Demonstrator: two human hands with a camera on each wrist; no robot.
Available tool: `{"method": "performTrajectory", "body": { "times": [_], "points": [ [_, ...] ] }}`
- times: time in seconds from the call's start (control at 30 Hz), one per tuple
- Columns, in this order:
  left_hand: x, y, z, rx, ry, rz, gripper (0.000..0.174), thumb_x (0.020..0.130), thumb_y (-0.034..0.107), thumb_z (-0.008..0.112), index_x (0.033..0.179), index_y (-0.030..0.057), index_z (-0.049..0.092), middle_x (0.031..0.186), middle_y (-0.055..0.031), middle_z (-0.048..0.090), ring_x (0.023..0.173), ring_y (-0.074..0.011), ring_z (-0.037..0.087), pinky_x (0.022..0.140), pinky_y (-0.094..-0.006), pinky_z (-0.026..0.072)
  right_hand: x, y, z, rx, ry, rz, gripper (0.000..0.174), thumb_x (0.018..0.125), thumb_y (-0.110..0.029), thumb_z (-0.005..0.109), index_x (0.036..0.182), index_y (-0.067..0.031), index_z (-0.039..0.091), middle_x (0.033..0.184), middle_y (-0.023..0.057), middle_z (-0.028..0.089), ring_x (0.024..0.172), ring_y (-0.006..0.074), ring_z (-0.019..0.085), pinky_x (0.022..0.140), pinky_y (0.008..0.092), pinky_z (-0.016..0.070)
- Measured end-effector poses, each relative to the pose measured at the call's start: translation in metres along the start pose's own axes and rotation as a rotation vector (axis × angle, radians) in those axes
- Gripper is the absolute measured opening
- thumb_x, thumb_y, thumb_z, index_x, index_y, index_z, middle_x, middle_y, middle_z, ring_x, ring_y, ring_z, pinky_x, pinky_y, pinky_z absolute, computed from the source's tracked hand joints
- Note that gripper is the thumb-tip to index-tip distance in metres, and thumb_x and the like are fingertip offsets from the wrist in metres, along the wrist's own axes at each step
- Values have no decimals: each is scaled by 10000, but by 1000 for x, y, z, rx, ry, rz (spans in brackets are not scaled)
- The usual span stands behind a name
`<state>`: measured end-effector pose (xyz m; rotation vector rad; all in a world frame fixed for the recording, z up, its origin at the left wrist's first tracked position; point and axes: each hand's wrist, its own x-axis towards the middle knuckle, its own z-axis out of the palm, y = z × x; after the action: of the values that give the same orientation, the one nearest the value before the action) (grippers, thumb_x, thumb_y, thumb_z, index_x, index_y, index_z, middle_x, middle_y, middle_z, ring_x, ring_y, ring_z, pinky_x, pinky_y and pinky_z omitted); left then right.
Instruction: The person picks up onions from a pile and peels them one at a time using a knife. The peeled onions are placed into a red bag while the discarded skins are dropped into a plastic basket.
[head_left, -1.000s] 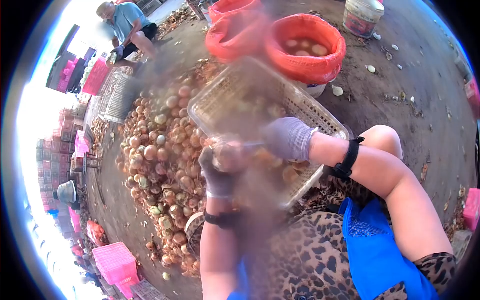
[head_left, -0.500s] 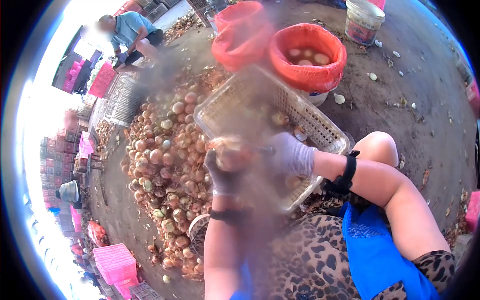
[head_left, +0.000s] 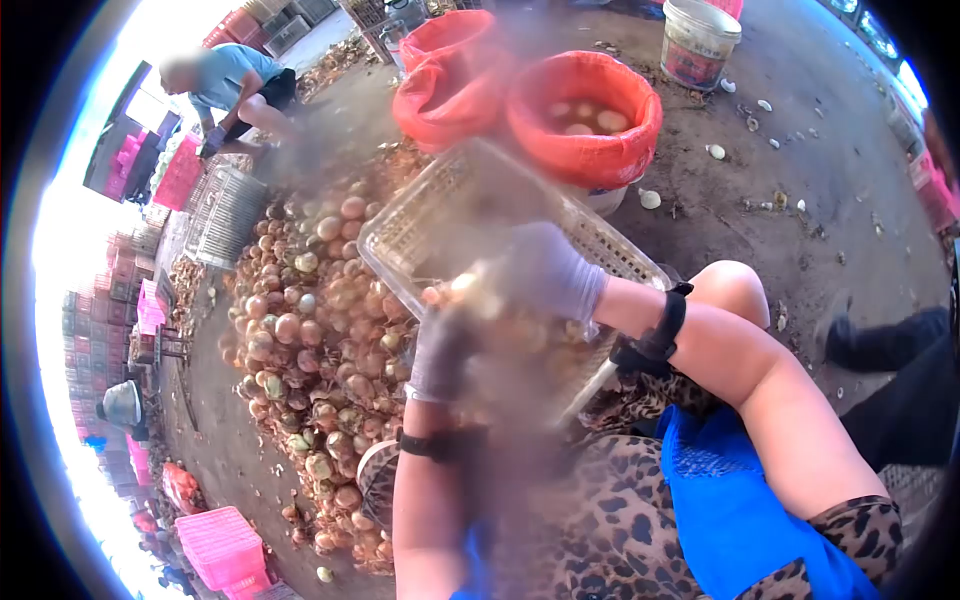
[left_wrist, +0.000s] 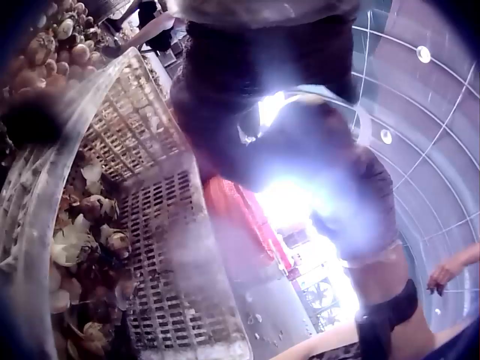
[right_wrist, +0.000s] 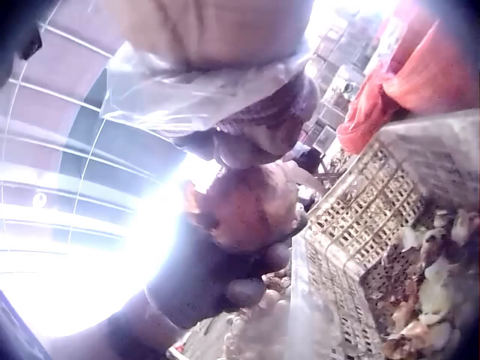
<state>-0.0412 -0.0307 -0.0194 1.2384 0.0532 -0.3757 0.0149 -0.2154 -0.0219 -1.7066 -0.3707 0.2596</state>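
Note:
My gloved left hand (head_left: pixel 440 355) grips a brown-skinned onion (right_wrist: pixel 251 206) from below, fingers wrapped around it in the right wrist view. Right over the onion sits my gloved right hand (head_left: pixel 555 268), its fingers curled at the top of it. A thin dark strip like the blade of a small knife (right_wrist: pixel 327 175) juts out beside those fingers, its handle hidden. Below both hands stands a pale plastic crate (head_left: pixel 625 255) holding onions and loose skins (left_wrist: pixel 79 240). A smear on the lens blurs the hands in the head view.
A large heap of onions (head_left: pixel 320 350) lies left of the crate. Beyond it stand a bucket lined with a red mesh bag (head_left: pixel 640 130), another red bag (head_left: pixel 430 95) and a white bucket (head_left: pixel 700 45). A person (head_left: pixel 235 85) crouches far left. Someone's dark-clothed leg (head_left: pixel 905 390) shows at right.
My right hand has closed in on the left hand and now overlaps the onion in the head view. A dark-clothed leg has appeared at the right edge.

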Motion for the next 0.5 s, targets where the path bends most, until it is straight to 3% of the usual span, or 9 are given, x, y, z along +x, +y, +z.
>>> {"method": "performTrajectory", "body": {
  "times": [0.03,0.07,0.13,0.17,0.23,0.37,0.47,0.5],
  "points": [
    [3,-9,-12,184,-33,52,372,951,314,563,1196,35,584,955,-11,630,827,-91,587,729,-219,481,1,1,-1,-108,-20,-21,132,811,-70,667,918,7,663,771,54,650,657,125,609,586,301,517],
    [8,-14,-14,47,16,-35,341,911,219,634,1190,28,588,936,24,627,796,-46,562,697,-185,451,-1,5,1,-26,-28,24,150,813,-85,670,931,8,666,776,56,657,658,125,613,597,306,520],
    [3,-17,-20,66,17,29,350,899,198,632,1193,15,585,955,10,626,800,-59,560,703,-201,460,1,20,-3,-10,-43,-129,201,827,-139,666,977,-5,669,805,67,669,678,139,625,629,324,526],
    [-2,-7,-15,76,21,66,355,892,188,631,1195,8,584,964,4,625,802,-66,560,705,-209,465,7,34,-20,-77,-49,-329,235,838,-178,658,1010,-19,671,830,77,674,698,154,633,649,337,528],
    [-8,2,-20,-64,3,74,386,875,152,615,1224,-4,560,1011,-25,623,841,-93,576,734,-233,485,10,39,-36,-256,-7,-479,283,854,-245,651,1052,-42,666,827,82,673,689,166,635,636,337,520],
    [-25,31,-3,-439,-230,138,469,849,95,578,1296,-24,496,1112,-86,612,943,-166,609,822,-275,514,3,18,-44,-676,234,-244,348,875,-359,650,1086,-81,642,718,65,648,575,159,614,504,285,476],
    [-15,5,-36,-326,15,108,506,851,97,585,1329,-18,464,1158,-112,603,1007,-206,615,869,-298,518,-5,16,-28,-488,45,-170,379,893,-318,637,1195,-91,607,886,82,655,753,194,619,647,297,494],
    [-11,-7,-48,-390,-38,84,492,867,109,572,1331,-16,464,1165,-113,600,1016,-210,611,873,-298,516,-12,0,-19,-157,-108,33,350,904,-280,624,1207,-103,607,972,88,656,856,213,626,733,311,509]
  ]
}}
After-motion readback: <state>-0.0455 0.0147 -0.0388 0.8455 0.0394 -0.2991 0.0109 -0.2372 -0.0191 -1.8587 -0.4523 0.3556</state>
